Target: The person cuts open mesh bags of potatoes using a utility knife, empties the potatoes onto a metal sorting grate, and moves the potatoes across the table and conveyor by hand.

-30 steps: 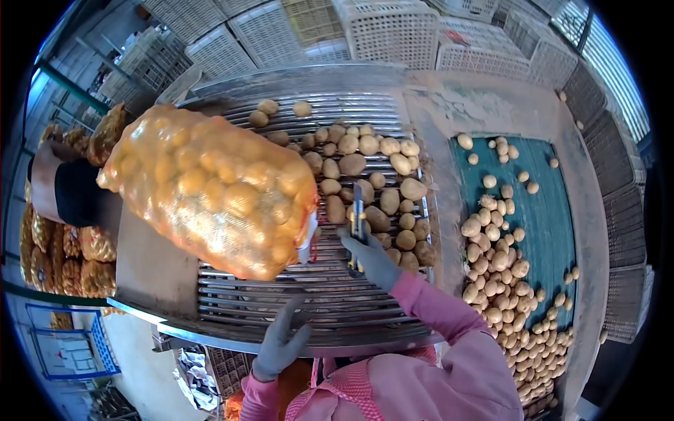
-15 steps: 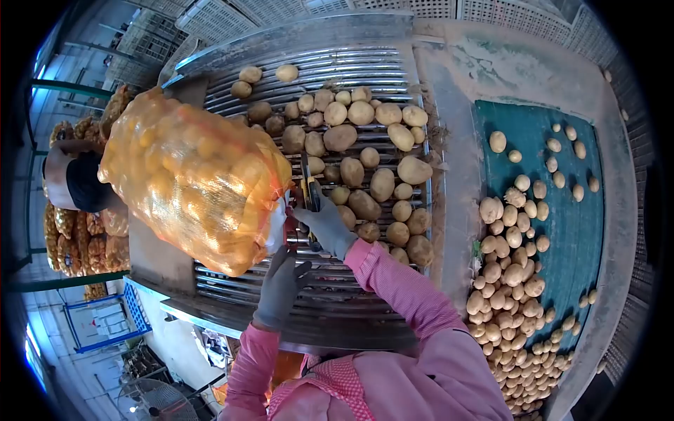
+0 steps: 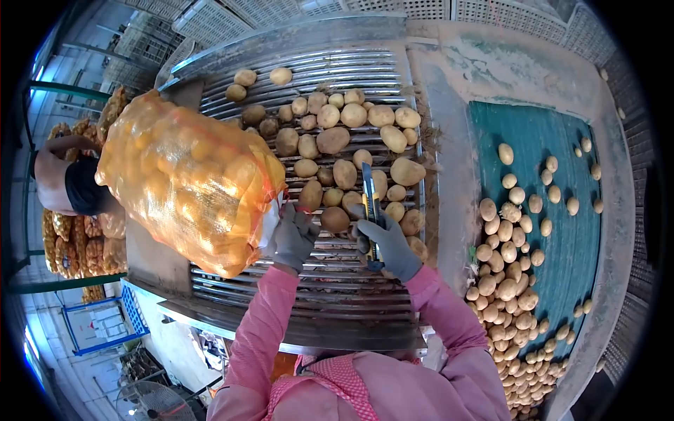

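A full orange mesh sack of potatoes [image 3: 186,182] lies on its side on the left of the metal rollers. At the sack's right end, by its white edge and a bit of red string, my left hand [image 3: 295,238] in a grey glove has its fingers closed on the sack; the exact pinch is partly hidden. My right hand [image 3: 394,249], gloved too, grips a yellow-and-black utility knife [image 3: 371,193], its blade end pointing away from me. The knife is over the rollers, apart from the sack, among loose potatoes [image 3: 344,174].
The roller table [image 3: 302,295] carries several loose potatoes. To the right, beyond a metal ledge [image 3: 446,161], a green belt [image 3: 569,259] holds many more. A person [image 3: 60,179] stands at the far left near stacked sacks [image 3: 70,242]. Pale crates [image 3: 210,21] line the back.
My right hand has moved right, away from the sack, with the utility knife. My left hand has shifted up and right to the sack's end. Potatoes on the green belt have shifted.
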The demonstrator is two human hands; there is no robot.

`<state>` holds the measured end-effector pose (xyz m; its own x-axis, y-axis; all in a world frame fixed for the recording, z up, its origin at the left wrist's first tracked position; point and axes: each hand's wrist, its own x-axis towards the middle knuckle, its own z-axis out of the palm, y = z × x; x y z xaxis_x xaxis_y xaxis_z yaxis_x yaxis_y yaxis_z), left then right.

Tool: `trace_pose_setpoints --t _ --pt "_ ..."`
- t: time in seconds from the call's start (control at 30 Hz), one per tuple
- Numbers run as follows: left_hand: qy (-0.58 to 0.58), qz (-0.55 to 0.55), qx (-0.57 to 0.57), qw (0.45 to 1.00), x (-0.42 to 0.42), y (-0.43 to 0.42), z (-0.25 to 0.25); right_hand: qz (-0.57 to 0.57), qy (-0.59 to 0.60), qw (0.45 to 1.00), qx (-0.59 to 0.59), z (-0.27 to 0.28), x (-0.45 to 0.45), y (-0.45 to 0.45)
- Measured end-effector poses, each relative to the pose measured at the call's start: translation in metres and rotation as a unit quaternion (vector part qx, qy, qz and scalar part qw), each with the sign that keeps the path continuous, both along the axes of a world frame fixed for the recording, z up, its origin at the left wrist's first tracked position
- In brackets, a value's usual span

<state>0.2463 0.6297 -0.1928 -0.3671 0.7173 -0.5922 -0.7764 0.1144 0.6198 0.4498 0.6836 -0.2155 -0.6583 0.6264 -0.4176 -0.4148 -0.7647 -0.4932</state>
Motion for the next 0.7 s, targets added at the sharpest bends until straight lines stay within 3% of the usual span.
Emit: trace_pose_setpoints --t 0.03,0.07,0.1,0.13,0.17,0.2,0.27,0.3,0.4,0.43,0.5,0.57,0.63,0.67,0.7 --pt "0.19 -0.039 -0.113 0.974 0.005 -0.005 -0.004 0.014 -0.017 0.999 0.03 -0.002 0.005 0.001" --pt "0.192 -0.041 -0.112 0.974 0.002 -0.012 -0.001 0.026 -0.033 0.997 0.059 -0.003 0.008 0.002" --pt "0.351 -0.149 -0.179 0.907 -0.006 -0.023 0.004 0.05 -0.04 0.996 0.061 0.002 0.009 0.005" --pt "0.493 -0.25 -0.24 0.798 -0.012 -0.032 0.015 0.048 -0.038 0.996 0.058 0.008 0.009 0.008" --pt "0.511 -0.324 -0.261 0.752 -0.016 -0.043 0.028 0.103 -0.067 0.988 0.093 0.013 0.008 0.01" --pt "0.51 -0.325 -0.265 0.751 -0.022 -0.051 0.027 0.158 -0.096 0.974 0.129 0.015 0.005 0.012" --pt "0.718 -0.398 -0.049 0.569 -0.034 -0.061 0.014 0.156 -0.104 0.967 0.171 0.009 -0.014 0.012" --pt "0.73 -0.385 -0.123 0.552 -0.036 -0.06 0.007 0.157 -0.108 0.962 0.194 0.008 -0.025 0.014" --pt "0.697 -0.406 -0.112 0.58 -0.031 -0.054 0.023 0.169 -0.09 0.968 0.164 0.022 -0.054 0.018" --pt "0.697 -0.406 -0.112 0.581 -0.034 -0.055 0.022 0.127 -0.12 0.962 0.212 0.016 -0.069 0.015" --pt "0.798 -0.444 -0.058 0.403 -0.04 -0.059 0.021 0.085 -0.152 0.95 0.258 0.019 -0.09 0.011" --pt "0.801 -0.431 -0.002 0.416 -0.04 -0.056 0.019 0.087 -0.253 0.914 0.305 0.034 -0.106 0.01" --pt "0.801 -0.416 0.053 0.427 -0.04 -0.054 0.021 0.049 -0.258 0.9 0.346 0.009 -0.138 -0.004" --pt "0.75 -0.424 0.017 0.508 -0.04 -0.055 0.024 0.01 -0.263 0.884 0.387 -0.001 -0.147 -0.009" --pt "0.689 -0.428 -0.02 0.584 -0.039 -0.056 0.027 0.063 -0.218 0.925 0.306 0.016 -0.14 -0.001"
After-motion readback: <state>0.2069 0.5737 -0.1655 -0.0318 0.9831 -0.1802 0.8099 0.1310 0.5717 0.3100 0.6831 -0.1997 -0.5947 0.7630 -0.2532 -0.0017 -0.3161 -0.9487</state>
